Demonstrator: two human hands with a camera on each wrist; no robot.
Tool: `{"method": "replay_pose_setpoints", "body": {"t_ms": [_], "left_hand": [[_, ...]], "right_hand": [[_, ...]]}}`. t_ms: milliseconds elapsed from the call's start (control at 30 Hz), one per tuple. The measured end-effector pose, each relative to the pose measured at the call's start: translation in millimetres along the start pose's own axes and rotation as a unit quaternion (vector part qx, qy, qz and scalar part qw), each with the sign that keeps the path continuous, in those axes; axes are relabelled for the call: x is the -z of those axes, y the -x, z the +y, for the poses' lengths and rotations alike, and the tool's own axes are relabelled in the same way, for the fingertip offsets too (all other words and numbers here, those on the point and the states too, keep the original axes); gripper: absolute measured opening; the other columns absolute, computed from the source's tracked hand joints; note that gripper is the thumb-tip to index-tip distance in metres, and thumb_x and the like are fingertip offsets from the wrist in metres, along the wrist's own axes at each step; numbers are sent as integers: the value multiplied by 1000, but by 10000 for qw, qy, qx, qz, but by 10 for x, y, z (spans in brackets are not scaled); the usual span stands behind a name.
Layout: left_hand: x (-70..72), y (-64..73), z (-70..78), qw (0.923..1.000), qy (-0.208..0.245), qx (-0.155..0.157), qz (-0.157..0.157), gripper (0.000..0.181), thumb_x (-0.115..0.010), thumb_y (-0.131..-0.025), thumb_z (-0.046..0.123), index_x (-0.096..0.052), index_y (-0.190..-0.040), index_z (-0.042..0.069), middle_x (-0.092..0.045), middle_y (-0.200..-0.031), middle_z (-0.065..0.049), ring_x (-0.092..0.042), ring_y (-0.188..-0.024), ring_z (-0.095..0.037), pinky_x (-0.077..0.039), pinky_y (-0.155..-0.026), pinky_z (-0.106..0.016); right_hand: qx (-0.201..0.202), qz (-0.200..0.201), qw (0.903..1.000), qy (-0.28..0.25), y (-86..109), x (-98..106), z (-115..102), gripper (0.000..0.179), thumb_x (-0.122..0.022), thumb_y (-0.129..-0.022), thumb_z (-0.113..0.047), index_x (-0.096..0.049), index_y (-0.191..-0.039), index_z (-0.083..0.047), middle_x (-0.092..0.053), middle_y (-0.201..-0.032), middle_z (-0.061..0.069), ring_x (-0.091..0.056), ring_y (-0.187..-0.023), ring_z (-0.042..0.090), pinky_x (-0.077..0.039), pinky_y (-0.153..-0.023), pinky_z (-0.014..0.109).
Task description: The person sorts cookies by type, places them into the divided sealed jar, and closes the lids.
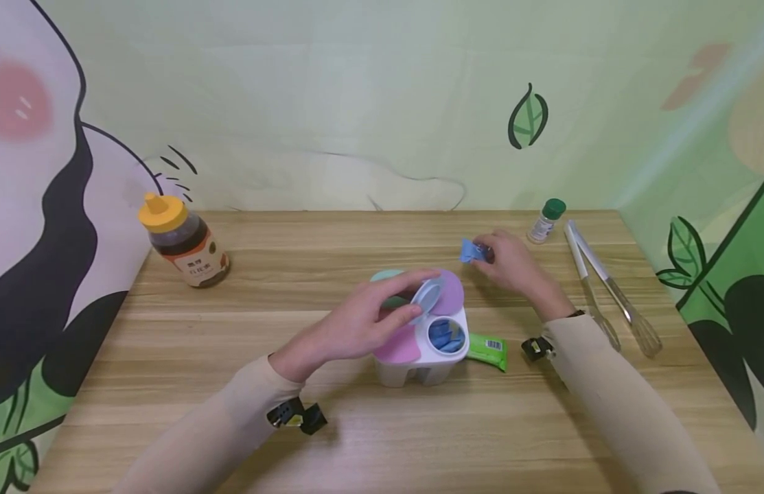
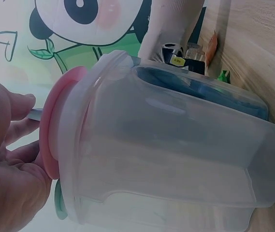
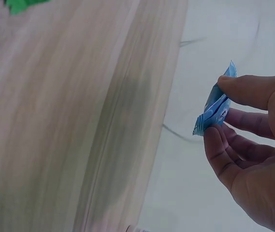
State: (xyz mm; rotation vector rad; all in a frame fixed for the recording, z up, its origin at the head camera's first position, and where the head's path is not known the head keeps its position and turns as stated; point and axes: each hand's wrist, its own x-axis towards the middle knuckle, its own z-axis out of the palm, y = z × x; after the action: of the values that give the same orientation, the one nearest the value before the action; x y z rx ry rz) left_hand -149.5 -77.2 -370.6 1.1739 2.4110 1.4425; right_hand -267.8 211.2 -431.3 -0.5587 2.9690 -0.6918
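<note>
A white container (image 1: 423,354) with several coloured lids stands mid-table. My left hand (image 1: 363,315) reaches over it and pinches its pale blue flip lid (image 1: 427,296), which is tilted up. Beneath that lid, a round opening shows blue wrapped packets (image 1: 446,336) inside. In the left wrist view, the pink lid (image 2: 55,123) and clear wall (image 2: 176,145) face the camera, with the fingers behind the lid. My right hand (image 1: 514,264) is raised beyond the container on the right. Between thumb and fingertips it pinches a small blue wrapped packet (image 3: 215,107) with crimped ends.
A green packet (image 1: 488,351) lies against the container's right side. Farther right are a green-capped spice jar (image 1: 545,221), tongs (image 1: 582,271) and a whisk (image 1: 641,329). A yellow-capped jar (image 1: 187,243) of dark contents stands at the back left. A printed cloth backdrop (image 1: 357,103) rises behind the table.
</note>
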Motion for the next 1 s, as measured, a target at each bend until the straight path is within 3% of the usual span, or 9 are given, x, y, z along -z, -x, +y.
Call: {"method": "replay_pose_setpoints", "body": {"t_ms": [700,1000], "left_hand": [[-2,-3,-7,10000,15,4,-11,47,-55,-100,15,-45,-146,15,-54,-142,-2,-53,-127,-12,-47,-103,-29],[-11,-10,-26,9999,10,-115,22,47,-55,-100,15,-45,-146,14,-54,-142,-1,-54,-126,-11,-47,-103,-28]], "right_hand": [[240,655,9971,-310,297,74,-166,43,-73,-88,-19,-62,-125,0,-60,-116,21,-63,-95,34,-57,-79,45],[487,1153,9906,-549,491,123,-282,40,-76,-84,-16,-64,-117,2,-64,-103,16,-64,-88,28,-58,-78,43]]}}
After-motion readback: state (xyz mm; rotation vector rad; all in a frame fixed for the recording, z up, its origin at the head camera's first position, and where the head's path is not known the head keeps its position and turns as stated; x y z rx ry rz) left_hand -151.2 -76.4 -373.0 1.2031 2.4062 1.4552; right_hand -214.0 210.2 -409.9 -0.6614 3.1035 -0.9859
